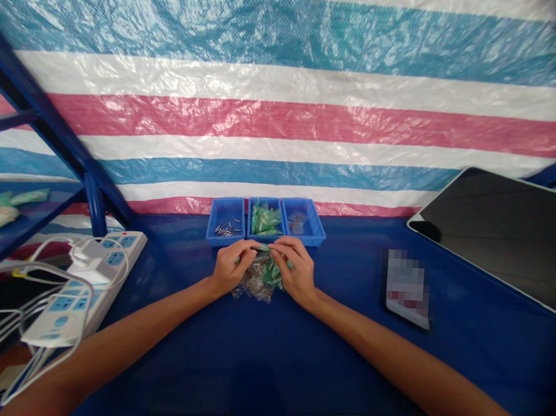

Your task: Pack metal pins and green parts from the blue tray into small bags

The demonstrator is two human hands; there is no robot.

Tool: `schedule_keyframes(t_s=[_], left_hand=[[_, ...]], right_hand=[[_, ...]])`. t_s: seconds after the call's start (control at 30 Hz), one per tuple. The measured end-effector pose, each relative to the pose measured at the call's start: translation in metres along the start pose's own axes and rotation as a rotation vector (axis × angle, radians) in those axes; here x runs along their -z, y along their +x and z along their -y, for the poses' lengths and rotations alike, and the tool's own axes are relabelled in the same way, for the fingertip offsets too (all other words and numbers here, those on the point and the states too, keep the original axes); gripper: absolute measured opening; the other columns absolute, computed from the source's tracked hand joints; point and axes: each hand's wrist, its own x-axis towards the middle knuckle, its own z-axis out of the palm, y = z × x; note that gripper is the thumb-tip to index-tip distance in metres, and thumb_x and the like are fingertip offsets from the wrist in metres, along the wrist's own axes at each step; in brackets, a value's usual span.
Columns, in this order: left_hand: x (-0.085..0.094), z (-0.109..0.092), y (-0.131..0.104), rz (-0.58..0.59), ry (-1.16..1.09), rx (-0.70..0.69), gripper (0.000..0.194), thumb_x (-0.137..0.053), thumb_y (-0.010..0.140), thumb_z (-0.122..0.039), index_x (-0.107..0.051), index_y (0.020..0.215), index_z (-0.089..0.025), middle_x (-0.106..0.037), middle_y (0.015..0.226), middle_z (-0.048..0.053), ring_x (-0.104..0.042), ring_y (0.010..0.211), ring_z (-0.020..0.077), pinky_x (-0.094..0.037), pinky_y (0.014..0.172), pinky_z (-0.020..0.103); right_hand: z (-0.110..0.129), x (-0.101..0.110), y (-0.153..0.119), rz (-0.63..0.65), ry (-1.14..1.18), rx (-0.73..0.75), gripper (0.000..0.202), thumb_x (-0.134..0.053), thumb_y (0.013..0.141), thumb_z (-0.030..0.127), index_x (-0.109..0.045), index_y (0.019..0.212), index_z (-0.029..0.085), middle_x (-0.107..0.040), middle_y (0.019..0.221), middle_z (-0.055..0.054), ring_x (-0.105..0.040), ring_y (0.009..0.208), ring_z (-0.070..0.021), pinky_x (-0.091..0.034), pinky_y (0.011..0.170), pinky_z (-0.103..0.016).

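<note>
Both my hands meet above a pile of small bags in the middle of the blue table. My left hand pinches one end of a small green packet, and my right hand pinches the other. Below them lie clear plastic bags and more green packets. Just behind stand three blue bins: the left bin holds thin metal pieces, the middle one green packets, the right bin a few clear bags.
A phone lies to the right, with a large dark-screened panel behind it. White power strips with tangled cables are at the left, beside a blue metal frame. Striped plastic sheeting hangs behind the table.
</note>
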Motion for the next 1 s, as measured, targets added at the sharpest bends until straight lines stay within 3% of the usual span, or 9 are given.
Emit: schedule_keyframes(t_s=[0.13, 0.3, 0.47, 0.63, 0.7, 0.83, 1.0], left_hand=[[0.0, -0.001, 0.003, -0.056, 0.045, -0.006, 0.021, -0.059, 0.085, -0.028, -0.062, 0.103, -0.018, -0.048, 0.062, -0.004, -0.046, 0.056, 0.0093, -0.043, 0.061, 0.023], [-0.004, 0.001, 0.002, -0.16, -0.055, 0.069, 0.025, -0.055, 0.087, -0.026, -0.054, 0.111, -0.017, -0.052, 0.081, 0.001, -0.053, 0.07, 0.0103, -0.046, 0.063, 0.022], [-0.004, -0.001, 0.002, -0.132, -0.078, 0.053, 0.019, -0.053, 0.088, -0.021, -0.055, 0.106, -0.016, -0.056, 0.093, 0.006, -0.056, 0.082, 0.0125, -0.049, 0.066, 0.022], [-0.002, -0.004, 0.003, -0.116, -0.056, 0.036, 0.014, -0.052, 0.088, -0.02, -0.058, 0.1, -0.015, -0.059, 0.093, 0.007, -0.057, 0.084, 0.0137, -0.049, 0.067, 0.024], [-0.002, -0.004, 0.004, -0.105, -0.038, 0.026, 0.012, -0.051, 0.088, -0.02, -0.06, 0.096, -0.015, -0.06, 0.091, 0.007, -0.057, 0.081, 0.0135, -0.048, 0.067, 0.024], [-0.001, -0.006, 0.005, -0.1, -0.033, 0.014, 0.012, -0.051, 0.089, -0.021, -0.061, 0.093, -0.015, -0.06, 0.089, 0.007, -0.057, 0.079, 0.0135, -0.047, 0.065, 0.024], [-0.001, -0.007, 0.005, -0.104, -0.032, 0.013, 0.012, -0.051, 0.089, -0.02, -0.061, 0.093, -0.015, -0.06, 0.089, 0.007, -0.056, 0.075, 0.0123, -0.046, 0.064, 0.024]], right_hand=[[0.004, 0.001, 0.003, -0.008, 0.012, -0.025, 0.018, -0.05, 0.091, 0.023, -0.066, 0.097, 0.02, -0.063, 0.092, -0.007, -0.059, 0.087, -0.0178, -0.049, 0.078, -0.033], [0.004, 0.004, 0.012, -0.051, -0.001, -0.143, 0.019, -0.05, 0.091, 0.029, -0.065, 0.089, 0.018, -0.064, 0.082, -0.004, -0.058, 0.074, -0.0153, -0.047, 0.068, -0.028], [-0.01, 0.01, 0.032, -0.089, -0.033, -0.333, 0.029, -0.051, 0.088, 0.039, -0.067, 0.088, 0.016, -0.067, 0.075, -0.003, -0.057, 0.063, -0.0146, -0.045, 0.061, -0.026], [-0.026, 0.008, 0.06, -0.021, -0.009, -0.47, 0.033, -0.057, 0.081, 0.044, -0.068, 0.09, 0.014, -0.067, 0.063, -0.003, -0.057, 0.049, -0.0142, -0.045, 0.051, -0.025], [-0.028, 0.007, 0.073, 0.063, 0.002, -0.523, 0.035, -0.059, 0.08, 0.043, -0.067, 0.096, 0.013, -0.069, 0.064, -0.003, -0.056, 0.041, -0.0131, -0.044, 0.046, -0.025], [-0.027, 0.005, 0.09, 0.156, -0.13, -0.483, 0.036, -0.059, 0.081, 0.035, -0.065, 0.108, 0.013, -0.072, 0.072, -0.005, -0.059, 0.045, -0.0131, -0.048, 0.053, -0.027], [-0.018, 0.012, 0.082, 0.212, -0.328, -0.333, 0.02, -0.055, 0.082, 0.028, -0.07, 0.091, 0.018, -0.071, 0.075, -0.004, -0.064, 0.064, -0.016, -0.047, 0.064, -0.027]])
